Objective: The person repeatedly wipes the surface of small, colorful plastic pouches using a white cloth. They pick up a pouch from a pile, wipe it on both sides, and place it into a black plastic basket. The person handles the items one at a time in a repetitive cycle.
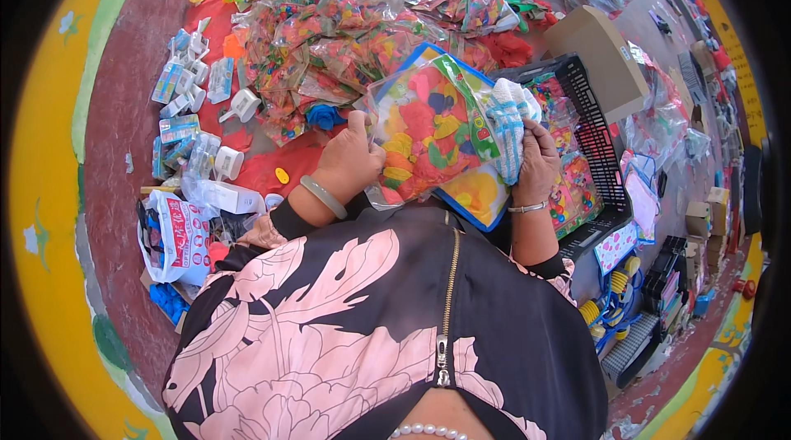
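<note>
Head view: we hold a clear packet of coloured balloons [424, 131] above the black crate [597, 143].
Left hand [350, 161] clamps its left edge, right hand [535, 161] its right, cloth [507, 123] included; light, floppy, slippery film, so we judge the edges best.

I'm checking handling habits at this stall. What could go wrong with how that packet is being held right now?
The clear packet of colourful pieces is pinched only at its edges by the left hand and right hand, so it might slip. The striped cloth bunched under the right hand's fingers may weaken that grip.
</note>
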The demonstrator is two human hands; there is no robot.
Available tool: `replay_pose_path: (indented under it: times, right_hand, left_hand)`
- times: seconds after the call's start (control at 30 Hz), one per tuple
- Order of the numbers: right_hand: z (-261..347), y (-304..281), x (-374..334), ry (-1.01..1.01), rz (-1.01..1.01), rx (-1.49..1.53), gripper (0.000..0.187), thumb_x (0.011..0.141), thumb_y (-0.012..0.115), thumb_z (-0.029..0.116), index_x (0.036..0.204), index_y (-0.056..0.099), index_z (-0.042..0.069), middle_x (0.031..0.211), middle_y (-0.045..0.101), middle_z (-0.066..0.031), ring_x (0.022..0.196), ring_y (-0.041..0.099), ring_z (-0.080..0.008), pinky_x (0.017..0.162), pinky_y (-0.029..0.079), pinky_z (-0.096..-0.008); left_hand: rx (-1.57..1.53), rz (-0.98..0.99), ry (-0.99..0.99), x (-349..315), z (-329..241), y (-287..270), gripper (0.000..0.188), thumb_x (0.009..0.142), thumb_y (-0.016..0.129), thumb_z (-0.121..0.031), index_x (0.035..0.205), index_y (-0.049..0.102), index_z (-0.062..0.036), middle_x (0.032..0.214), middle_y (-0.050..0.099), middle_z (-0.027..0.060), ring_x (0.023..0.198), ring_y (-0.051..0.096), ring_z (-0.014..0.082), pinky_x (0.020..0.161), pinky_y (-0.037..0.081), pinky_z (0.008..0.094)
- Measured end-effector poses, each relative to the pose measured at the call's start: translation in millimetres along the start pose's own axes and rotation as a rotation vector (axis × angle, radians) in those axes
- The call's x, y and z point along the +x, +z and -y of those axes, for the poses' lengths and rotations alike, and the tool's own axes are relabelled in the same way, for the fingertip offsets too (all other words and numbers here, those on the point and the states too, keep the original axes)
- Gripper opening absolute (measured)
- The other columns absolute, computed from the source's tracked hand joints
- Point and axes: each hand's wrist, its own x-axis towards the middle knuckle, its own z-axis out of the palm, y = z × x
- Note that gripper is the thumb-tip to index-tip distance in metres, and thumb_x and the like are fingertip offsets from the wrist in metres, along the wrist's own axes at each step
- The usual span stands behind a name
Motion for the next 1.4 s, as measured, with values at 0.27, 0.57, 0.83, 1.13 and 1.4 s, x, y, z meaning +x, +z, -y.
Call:
replay_pose_path:
  times: [0.27,0.57,0.83,1.13,1.4]
  right_hand:
    - [-5,-7,5,0.068,-0.007,0.075,0.018,0.090,0.054,0.002,0.105,0.063,-0.002,0.092,0.063,-0.0032,0.080,0.057,-0.0079,0.071,0.046,-0.0201]
    - [-3,-20,10,0.242,-0.052,0.321,0.019,0.089,0.052,-0.001,0.105,0.060,-0.005,0.094,0.065,-0.0108,0.083,0.063,-0.0160,0.073,0.052,-0.0256]
    - [6,-20,31,0.197,0.053,0.189,0.018,0.088,0.053,-0.002,0.104,0.062,-0.004,0.096,0.065,-0.0099,0.083,0.063,-0.0154,0.075,0.051,-0.0263]
    - [100,63,15,-0.162,0.195,-0.017,0.022,0.090,0.049,-0.003,0.107,0.063,0.000,0.101,0.065,-0.0088,0.090,0.063,-0.0170,0.078,0.051,-0.0297]
    - [12,117,-56,-0.845,0.817,-1.097,0.048,0.073,0.063,0.023,0.118,0.057,0.007,0.124,0.055,-0.0097,0.104,0.056,-0.0209,0.077,0.041,-0.0390]
  left_hand:
    - [-0.332,-0.143,0.389,36,0,-11,0.013,0.087,0.052,-0.005,0.098,0.053,0.0013,0.079,0.059,0.0112,0.072,0.060,0.0228,0.066,0.047,0.0348]
    - [-0.650,-0.056,0.222,80,18,15,0.014,0.080,0.064,-0.012,0.081,0.058,0.0002,0.068,0.056,0.0054,0.064,0.052,0.0109,0.058,0.042,0.0271]
    - [-0.794,-0.103,-0.006,-2,35,10,0.015,0.078,0.066,-0.007,0.076,0.054,0.0003,0.066,0.054,0.0033,0.060,0.050,0.0083,0.052,0.040,0.0257]
    - [-0.645,-0.257,0.141,3,29,-2,0.007,0.092,0.054,-0.008,0.092,0.050,-0.0023,0.082,0.055,0.0003,0.066,0.052,0.0055,0.059,0.045,0.0209]
    - [-0.683,-0.072,0.131,30,46,26,0.020,0.090,0.055,-0.004,0.109,0.054,0.0009,0.096,0.062,0.0060,0.085,0.060,0.0120,0.073,0.050,0.0248]
